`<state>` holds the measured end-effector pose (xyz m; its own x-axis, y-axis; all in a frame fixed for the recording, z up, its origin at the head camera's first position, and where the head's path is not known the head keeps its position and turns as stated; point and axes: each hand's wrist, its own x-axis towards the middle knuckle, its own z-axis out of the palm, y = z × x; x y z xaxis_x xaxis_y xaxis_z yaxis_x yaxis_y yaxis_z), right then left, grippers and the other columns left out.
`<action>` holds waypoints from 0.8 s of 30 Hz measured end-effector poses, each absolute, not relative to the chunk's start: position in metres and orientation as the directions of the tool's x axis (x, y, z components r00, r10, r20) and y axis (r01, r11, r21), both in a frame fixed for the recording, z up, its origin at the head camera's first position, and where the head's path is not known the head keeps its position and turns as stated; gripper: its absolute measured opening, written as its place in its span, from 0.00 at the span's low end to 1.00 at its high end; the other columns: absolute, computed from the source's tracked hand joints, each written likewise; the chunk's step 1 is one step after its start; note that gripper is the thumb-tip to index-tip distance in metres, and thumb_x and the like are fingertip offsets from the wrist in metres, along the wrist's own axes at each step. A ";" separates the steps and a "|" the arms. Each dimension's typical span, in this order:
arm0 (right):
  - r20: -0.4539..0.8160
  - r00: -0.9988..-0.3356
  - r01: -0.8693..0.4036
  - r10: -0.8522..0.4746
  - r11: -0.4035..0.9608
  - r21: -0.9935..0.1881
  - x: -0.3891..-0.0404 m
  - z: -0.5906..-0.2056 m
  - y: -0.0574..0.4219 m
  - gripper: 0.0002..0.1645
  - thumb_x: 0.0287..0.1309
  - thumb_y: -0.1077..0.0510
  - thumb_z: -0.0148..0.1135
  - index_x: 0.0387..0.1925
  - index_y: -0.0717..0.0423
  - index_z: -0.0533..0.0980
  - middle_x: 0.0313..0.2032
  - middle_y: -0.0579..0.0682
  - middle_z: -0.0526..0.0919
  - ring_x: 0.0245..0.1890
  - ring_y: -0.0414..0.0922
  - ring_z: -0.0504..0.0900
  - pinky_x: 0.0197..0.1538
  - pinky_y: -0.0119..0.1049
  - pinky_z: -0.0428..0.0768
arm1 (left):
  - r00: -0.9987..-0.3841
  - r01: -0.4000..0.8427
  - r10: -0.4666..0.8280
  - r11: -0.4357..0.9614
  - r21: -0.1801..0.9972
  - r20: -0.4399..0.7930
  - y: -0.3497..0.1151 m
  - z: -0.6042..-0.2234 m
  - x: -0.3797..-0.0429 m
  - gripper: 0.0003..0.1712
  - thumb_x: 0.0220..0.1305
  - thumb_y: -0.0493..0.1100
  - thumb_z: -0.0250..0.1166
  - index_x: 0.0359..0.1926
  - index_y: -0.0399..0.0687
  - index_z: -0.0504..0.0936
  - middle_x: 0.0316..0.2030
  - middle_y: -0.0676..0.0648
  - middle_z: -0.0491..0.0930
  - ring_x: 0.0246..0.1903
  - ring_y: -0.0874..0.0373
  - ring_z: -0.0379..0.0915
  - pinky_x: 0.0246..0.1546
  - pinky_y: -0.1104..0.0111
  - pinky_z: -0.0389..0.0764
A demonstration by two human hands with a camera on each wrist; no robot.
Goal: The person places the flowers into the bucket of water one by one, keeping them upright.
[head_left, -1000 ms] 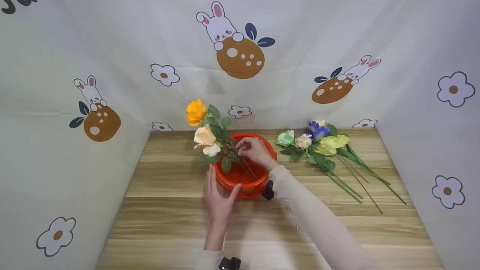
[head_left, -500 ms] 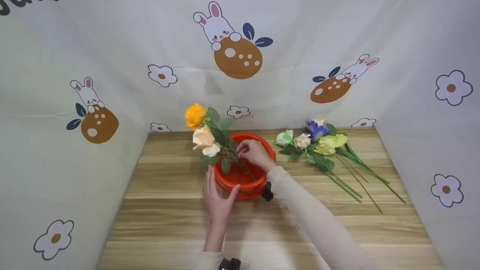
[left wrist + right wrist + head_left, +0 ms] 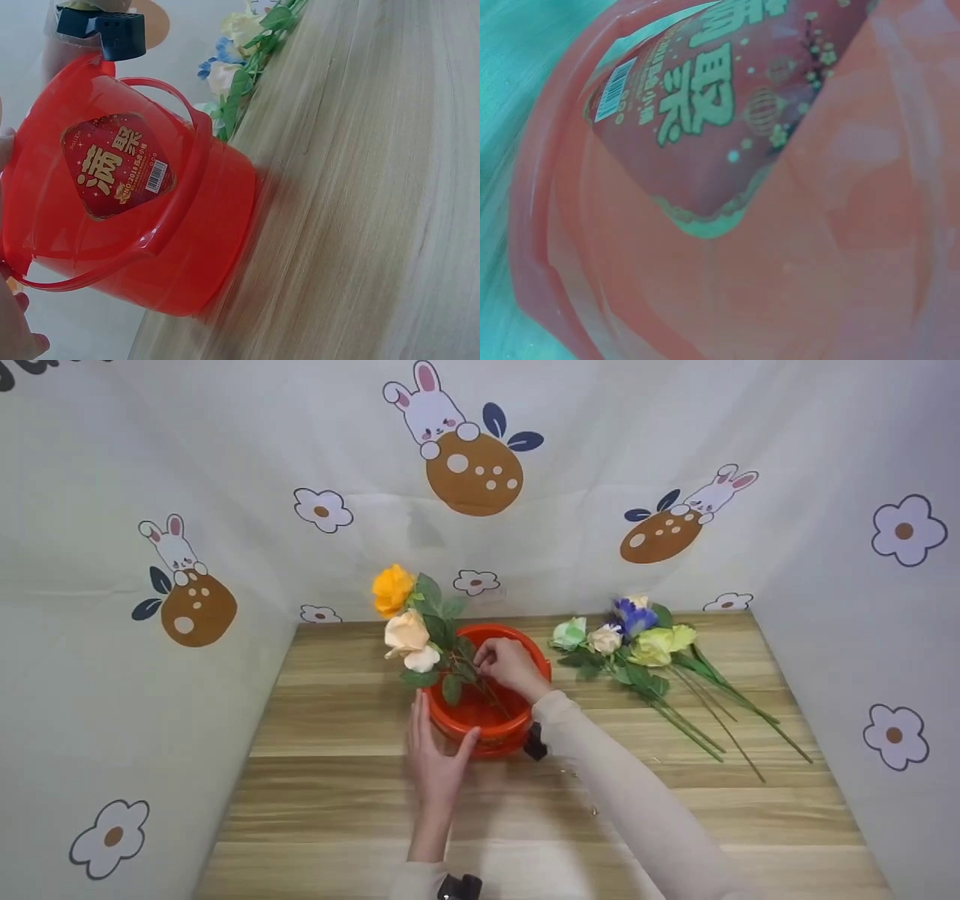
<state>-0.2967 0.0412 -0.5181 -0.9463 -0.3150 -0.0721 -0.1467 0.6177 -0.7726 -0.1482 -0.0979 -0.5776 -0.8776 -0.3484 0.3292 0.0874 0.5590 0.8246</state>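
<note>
An orange-red plastic bucket stands on the wood-grain table, its label and handle visible in the left wrist view. My left hand rests against its left side with straight fingers, the thumb reaching the near rim. Over the bucket's opening, my right hand pinches a leafy rose stem, which slants down into the bucket. An orange rose and a peach rose lean out beyond the left rim, above green leaves. In the right wrist view the bucket wall fills most of the picture.
Right of the bucket lies a bunch of flowers: a pale green rose, a small peach rose, a purple-blue flower and a yellow flower, with long stems pointing toward the front right. A printed cloth surrounds the table.
The orange and peach roses dip slightly, then the orange one rises a little. Both hands stay almost in place at the bucket, and the head view shifts slightly.
</note>
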 end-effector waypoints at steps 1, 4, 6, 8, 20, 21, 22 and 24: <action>-0.075 -0.946 -0.146 -0.315 0.623 -0.769 -0.297 -0.518 0.041 0.07 0.57 0.69 0.62 0.32 0.56 0.83 0.32 0.52 0.87 0.33 0.44 0.82 0.43 0.37 0.84 | -0.878 0.086 -0.348 0.560 0.824 0.328 -0.098 -0.578 -0.148 0.56 0.52 0.58 0.76 0.76 0.50 0.59 0.76 0.47 0.59 0.76 0.44 0.52 0.75 0.47 0.56; -0.077 -0.947 -0.143 -0.313 0.622 -0.769 -0.296 -0.517 0.041 0.07 0.57 0.69 0.63 0.32 0.56 0.83 0.32 0.52 0.87 0.33 0.44 0.82 0.42 0.37 0.84 | -0.878 0.088 -0.347 0.560 0.824 0.329 -0.098 -0.578 -0.149 0.56 0.52 0.58 0.76 0.76 0.50 0.59 0.76 0.47 0.59 0.76 0.44 0.52 0.75 0.47 0.56; -0.075 -0.946 -0.140 -0.314 0.609 -0.781 -0.296 -0.517 0.041 0.07 0.57 0.69 0.63 0.32 0.56 0.82 0.32 0.52 0.87 0.33 0.43 0.82 0.41 0.35 0.83 | -0.878 0.089 -0.347 0.557 0.826 0.329 -0.098 -0.578 -0.149 0.56 0.52 0.58 0.76 0.76 0.50 0.59 0.76 0.47 0.59 0.76 0.44 0.52 0.75 0.46 0.56; -0.066 -0.947 -0.141 -0.315 0.590 -0.795 -0.296 -0.518 0.041 0.06 0.56 0.69 0.64 0.32 0.56 0.82 0.32 0.52 0.87 0.32 0.42 0.82 0.39 0.34 0.82 | -0.878 0.087 -0.348 0.557 0.826 0.327 -0.099 -0.578 -0.148 0.56 0.52 0.58 0.76 0.76 0.50 0.59 0.76 0.47 0.59 0.76 0.44 0.52 0.75 0.46 0.56; 0.034 -0.954 -0.160 -0.298 0.408 -0.899 -0.297 -0.517 0.040 0.04 0.56 0.67 0.67 0.33 0.57 0.82 0.32 0.54 0.87 0.32 0.40 0.84 0.38 0.31 0.83 | -0.879 0.088 -0.346 0.559 0.825 0.328 -0.100 -0.576 -0.148 0.56 0.52 0.59 0.75 0.77 0.51 0.58 0.76 0.47 0.58 0.76 0.44 0.51 0.75 0.46 0.56; 0.045 -0.955 -0.157 -0.293 0.373 -0.914 -0.297 -0.517 0.041 0.04 0.56 0.67 0.67 0.34 0.58 0.82 0.33 0.54 0.87 0.31 0.39 0.83 0.38 0.31 0.83 | -0.880 0.090 -0.345 0.556 0.826 0.328 -0.100 -0.576 -0.148 0.56 0.53 0.59 0.75 0.77 0.52 0.58 0.77 0.47 0.58 0.76 0.44 0.51 0.75 0.46 0.56; 0.050 -0.956 -0.151 -0.289 0.339 -0.929 -0.297 -0.516 0.042 0.04 0.57 0.67 0.67 0.35 0.59 0.82 0.33 0.54 0.87 0.31 0.38 0.83 0.39 0.30 0.83 | -0.881 0.089 -0.345 0.554 0.828 0.325 -0.100 -0.576 -0.148 0.56 0.53 0.59 0.75 0.77 0.52 0.58 0.77 0.47 0.58 0.76 0.44 0.51 0.75 0.46 0.56; 0.061 -0.957 -0.141 -0.285 0.270 -0.953 -0.296 -0.513 0.045 0.05 0.57 0.67 0.68 0.36 0.61 0.82 0.34 0.55 0.87 0.30 0.37 0.82 0.39 0.30 0.84 | -0.884 0.081 -0.347 0.547 0.833 0.314 -0.099 -0.577 -0.148 0.56 0.53 0.59 0.75 0.77 0.52 0.58 0.77 0.48 0.58 0.76 0.45 0.51 0.75 0.46 0.55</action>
